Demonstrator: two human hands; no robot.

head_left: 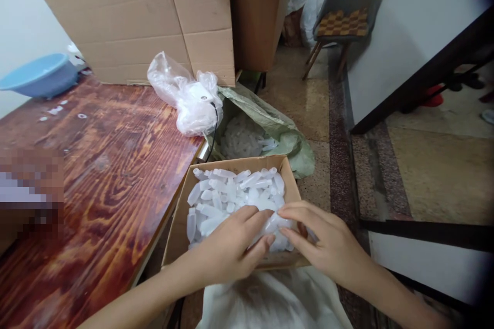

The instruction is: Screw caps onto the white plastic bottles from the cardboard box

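A cardboard box (293,185) full of small translucent plastic bottles (231,190) stands in front of me. My left hand (241,241) reaches over its near part, thumb and fingers curved around some translucent pieces near the right side. Facing it, my right hand (318,234) comes in over the box's right edge, its thumb and index finger bent toward the same translucent pieces (274,223). The fingertips of both hands are a short way apart. What each hand grips, if anything, is too small and blurred to make out.
At left is a red-brown wooden table (116,164) with a blue basin (40,74) and a clear plastic bag (196,105). A green sack (285,133) with translucent pieces lies beyond the box. Large cardboard (135,15) stands behind; a grey chair (347,5) is further back. Pale cloth (274,300) lies nearest.
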